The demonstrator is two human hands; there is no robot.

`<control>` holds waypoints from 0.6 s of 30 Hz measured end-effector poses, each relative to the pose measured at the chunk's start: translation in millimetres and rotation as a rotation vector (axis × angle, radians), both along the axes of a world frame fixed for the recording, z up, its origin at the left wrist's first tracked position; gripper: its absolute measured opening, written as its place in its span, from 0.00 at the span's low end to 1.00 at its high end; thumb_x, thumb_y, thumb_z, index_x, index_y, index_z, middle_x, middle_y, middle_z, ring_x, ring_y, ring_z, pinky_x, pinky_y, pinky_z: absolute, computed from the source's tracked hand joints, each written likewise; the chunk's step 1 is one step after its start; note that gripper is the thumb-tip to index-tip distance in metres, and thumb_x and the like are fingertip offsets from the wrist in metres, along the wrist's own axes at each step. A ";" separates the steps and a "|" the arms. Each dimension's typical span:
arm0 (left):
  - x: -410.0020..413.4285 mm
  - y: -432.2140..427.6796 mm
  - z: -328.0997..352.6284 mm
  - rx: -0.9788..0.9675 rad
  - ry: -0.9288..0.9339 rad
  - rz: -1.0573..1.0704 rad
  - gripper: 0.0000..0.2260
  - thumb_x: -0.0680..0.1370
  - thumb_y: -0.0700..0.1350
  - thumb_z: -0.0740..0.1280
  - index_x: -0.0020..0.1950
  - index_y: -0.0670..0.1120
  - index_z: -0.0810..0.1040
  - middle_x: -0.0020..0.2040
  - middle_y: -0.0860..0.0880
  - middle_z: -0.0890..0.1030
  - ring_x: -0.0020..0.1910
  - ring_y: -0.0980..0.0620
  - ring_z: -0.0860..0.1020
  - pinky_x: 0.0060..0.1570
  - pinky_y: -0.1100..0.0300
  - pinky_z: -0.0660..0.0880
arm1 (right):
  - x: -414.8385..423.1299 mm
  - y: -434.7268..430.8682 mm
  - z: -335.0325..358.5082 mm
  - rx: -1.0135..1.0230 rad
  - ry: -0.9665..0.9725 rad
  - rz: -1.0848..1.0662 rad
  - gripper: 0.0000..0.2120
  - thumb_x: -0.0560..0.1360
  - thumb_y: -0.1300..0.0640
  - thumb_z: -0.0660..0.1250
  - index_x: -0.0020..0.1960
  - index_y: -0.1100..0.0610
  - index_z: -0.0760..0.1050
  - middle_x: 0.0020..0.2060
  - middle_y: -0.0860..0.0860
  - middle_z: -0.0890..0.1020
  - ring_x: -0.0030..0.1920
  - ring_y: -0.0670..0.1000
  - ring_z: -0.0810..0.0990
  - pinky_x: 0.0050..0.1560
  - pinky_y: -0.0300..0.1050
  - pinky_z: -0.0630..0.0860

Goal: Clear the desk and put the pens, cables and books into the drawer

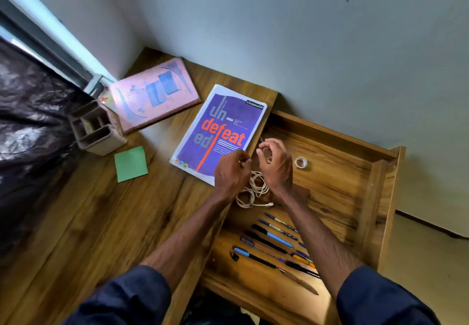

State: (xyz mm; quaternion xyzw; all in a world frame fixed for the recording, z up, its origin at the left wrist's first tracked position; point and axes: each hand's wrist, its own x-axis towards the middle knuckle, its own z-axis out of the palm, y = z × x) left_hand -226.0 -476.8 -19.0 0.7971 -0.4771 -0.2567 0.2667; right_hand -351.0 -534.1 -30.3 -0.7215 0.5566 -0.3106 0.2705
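Note:
A white cable hangs in loose loops over the desk's right edge and the open drawer. My left hand and my right hand both pinch its upper part, close together. A purple notebook with orange letters lies on the desk just beyond my left hand. A pink book lies at the far corner. Several pens lie side by side in the drawer's near part, under my right forearm.
A small roll of tape lies in the drawer to the right of my right hand. A beige pen holder and a green sticky-note pad sit on the wooden desk. A dark curtain hangs at the left.

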 end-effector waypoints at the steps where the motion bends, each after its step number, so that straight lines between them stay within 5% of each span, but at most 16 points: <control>1: 16.2 5.8 4.1 -0.011 -0.016 0.043 0.04 0.76 0.51 0.69 0.47 0.51 0.82 0.43 0.55 0.86 0.40 0.56 0.84 0.39 0.59 0.77 | 16.4 4.6 4.0 -0.013 -0.009 0.037 0.03 0.77 0.59 0.69 0.50 0.58 0.79 0.50 0.52 0.81 0.51 0.51 0.80 0.53 0.47 0.78; 5: 82.0 29.1 15.3 -0.029 -0.060 0.157 0.03 0.76 0.47 0.70 0.47 0.49 0.82 0.44 0.53 0.86 0.40 0.54 0.84 0.43 0.57 0.79 | 76.6 25.1 10.2 -0.039 -0.059 0.172 0.02 0.75 0.64 0.69 0.47 0.61 0.78 0.46 0.55 0.81 0.51 0.57 0.80 0.60 0.52 0.76; 13: 207.6 94.0 18.1 0.050 -0.192 0.435 0.06 0.76 0.43 0.67 0.51 0.46 0.82 0.49 0.47 0.86 0.52 0.43 0.83 0.51 0.52 0.77 | 184.3 73.2 12.8 0.080 0.048 0.477 0.06 0.76 0.64 0.68 0.52 0.63 0.78 0.49 0.58 0.81 0.54 0.60 0.80 0.55 0.52 0.76; 18: 267.3 118.7 12.7 0.093 -0.414 0.550 0.29 0.75 0.46 0.71 0.75 0.47 0.67 0.70 0.44 0.73 0.68 0.43 0.73 0.64 0.49 0.73 | 237.2 91.8 18.7 0.155 0.189 0.599 0.12 0.76 0.60 0.67 0.58 0.61 0.78 0.55 0.59 0.81 0.56 0.61 0.80 0.56 0.54 0.77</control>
